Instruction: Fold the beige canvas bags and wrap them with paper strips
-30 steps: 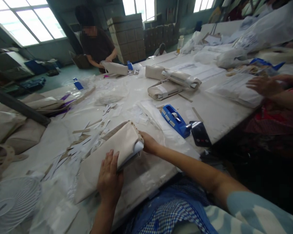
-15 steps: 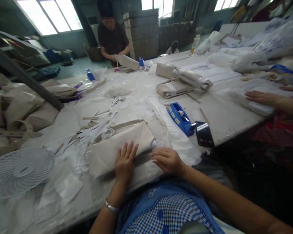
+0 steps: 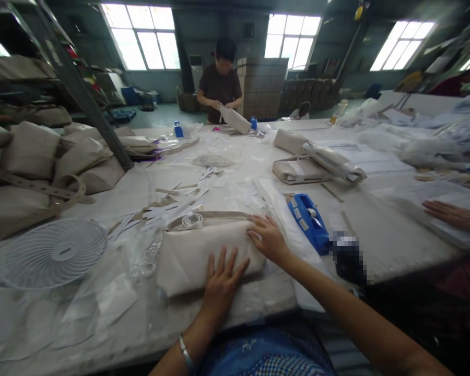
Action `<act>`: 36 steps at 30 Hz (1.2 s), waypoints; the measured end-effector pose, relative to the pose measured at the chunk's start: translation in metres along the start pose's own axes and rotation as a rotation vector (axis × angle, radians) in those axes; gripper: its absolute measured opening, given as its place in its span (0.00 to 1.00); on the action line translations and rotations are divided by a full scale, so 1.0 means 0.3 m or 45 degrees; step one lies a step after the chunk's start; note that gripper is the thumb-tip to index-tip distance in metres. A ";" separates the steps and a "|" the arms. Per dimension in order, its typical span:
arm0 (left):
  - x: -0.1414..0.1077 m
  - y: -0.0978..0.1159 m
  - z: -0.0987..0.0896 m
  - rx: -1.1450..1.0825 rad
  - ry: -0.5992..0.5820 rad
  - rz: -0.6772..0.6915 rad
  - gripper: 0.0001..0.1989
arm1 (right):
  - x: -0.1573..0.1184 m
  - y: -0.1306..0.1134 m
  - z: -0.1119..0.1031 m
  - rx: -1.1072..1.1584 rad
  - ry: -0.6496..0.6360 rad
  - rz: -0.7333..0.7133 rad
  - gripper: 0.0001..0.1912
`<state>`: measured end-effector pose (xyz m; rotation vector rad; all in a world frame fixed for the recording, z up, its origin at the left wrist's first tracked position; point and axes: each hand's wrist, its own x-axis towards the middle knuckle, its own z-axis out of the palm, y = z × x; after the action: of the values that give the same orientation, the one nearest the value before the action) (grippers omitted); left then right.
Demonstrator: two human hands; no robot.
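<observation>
A cream handbag (image 3: pixel 188 261) lies in front of me on the worktable, its long side facing me. A coiled white cord or strap (image 3: pixel 192 221) rests at its top edge. My left hand (image 3: pixel 224 282) lies flat on the front of the bag with spread fingers. At the bag's upper right corner, my right hand (image 3: pixel 269 239) has its fingers bent over the edge, gripping it. What lies under those fingers is hidden. A blue tape dispenser (image 3: pixel 308 222) stands to the right, on the edge of white wrapping sheets (image 3: pixel 272 196).
Paper strips (image 3: pixel 160 206) and a white fan grille (image 3: pixel 65 250) lie left. Cream bags (image 3: pixel 35 151) are heaped behind a slanted metal post (image 3: pixel 82 99). More wrapped bags (image 3: pixel 305 169) lie ahead. A co-worker (image 3: pixel 221 83) stands opposite; another person's hand (image 3: pixel 452 214) is at right.
My right hand has gone from pinching near the bag's right end to its upper right corner. My left hand remains flat on the front. The camera view has tilted up.
</observation>
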<state>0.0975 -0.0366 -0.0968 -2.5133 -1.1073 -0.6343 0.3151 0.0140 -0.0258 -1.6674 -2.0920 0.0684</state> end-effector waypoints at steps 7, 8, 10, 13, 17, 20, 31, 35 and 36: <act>0.001 -0.001 0.006 0.041 0.021 -0.023 0.28 | 0.362 0.029 0.130 -0.233 -0.453 0.429 0.25; 0.002 -0.001 0.005 0.037 0.017 -0.025 0.28 | 0.378 0.032 0.149 -0.236 -0.469 0.447 0.27; 0.004 -0.002 0.006 0.030 0.025 -0.026 0.27 | 0.396 0.036 0.179 -0.230 -0.482 0.474 0.29; 0.005 -0.003 0.010 0.026 0.042 -0.022 0.27 | 0.403 0.043 0.200 -0.165 -0.472 0.507 0.25; 0.001 -0.005 0.017 0.019 0.053 -0.022 0.28 | 0.379 0.058 0.175 0.029 -0.371 0.442 0.14; -0.001 -0.006 0.015 0.010 0.046 -0.023 0.29 | 0.316 0.063 0.135 0.205 -0.243 0.304 0.07; 0.006 -0.006 -0.004 -0.033 -0.050 -0.036 0.31 | 0.168 0.063 0.098 0.693 -0.101 0.182 0.12; 0.009 -0.005 -0.014 0.008 -0.085 -0.023 0.35 | 0.176 0.070 0.057 0.869 -0.196 0.101 0.31; 0.010 -0.005 -0.015 0.016 -0.088 -0.017 0.35 | 0.171 0.073 0.044 0.892 -0.207 0.075 0.32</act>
<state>0.0969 -0.0358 -0.0911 -2.5364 -1.1496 -0.5458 0.3219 0.0707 -0.0280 -1.3084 -1.8133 0.8724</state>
